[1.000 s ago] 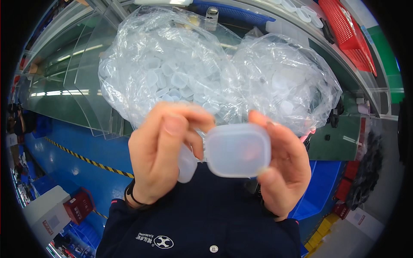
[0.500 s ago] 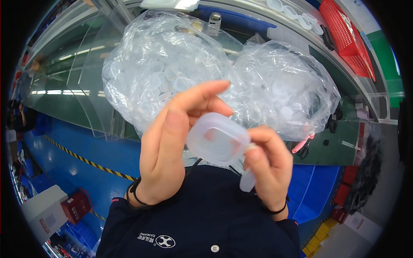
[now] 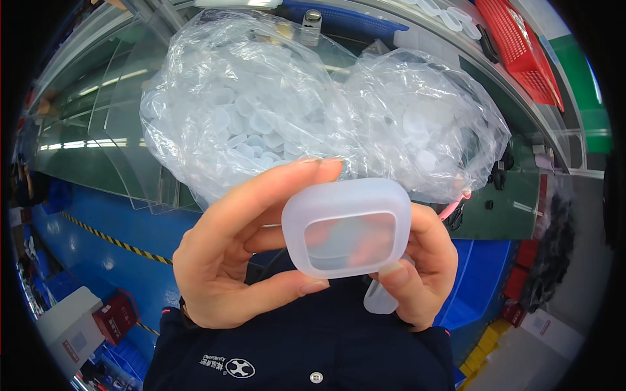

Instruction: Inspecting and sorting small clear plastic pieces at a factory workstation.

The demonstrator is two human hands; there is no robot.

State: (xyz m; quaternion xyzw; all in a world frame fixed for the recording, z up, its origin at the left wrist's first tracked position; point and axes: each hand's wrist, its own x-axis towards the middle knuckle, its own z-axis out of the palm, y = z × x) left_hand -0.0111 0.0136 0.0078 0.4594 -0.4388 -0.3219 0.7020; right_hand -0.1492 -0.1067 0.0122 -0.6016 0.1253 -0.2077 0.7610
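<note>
A frosted, translucent case [image 3: 349, 241] with rounded corners and a clearer squarish panel is held up in front of my chest. My left hand [image 3: 222, 260] grips its left side, thumb at the lower edge and fingers reaching along the back and top. On the opposite side, my right hand [image 3: 427, 274] pinches the lower right corner with the thumb in front. A smaller translucent rounded piece [image 3: 380, 298] hangs below the right thumb. Whether it is joined to the case I cannot tell.
Two large clear plastic bags, the left bag [image 3: 241, 104] and the right bag [image 3: 424, 117], lie on the green table [image 3: 505, 221], filled with translucent pieces. A pink-handled tool [image 3: 454, 207] lies beside them. Behind stand a red basket [image 3: 518, 52] and a small metal-topped bottle [image 3: 312, 26].
The case has turned and come closer, its panel now facing me. My left fingers, raised and loosely spread before, have closed on its left side.
</note>
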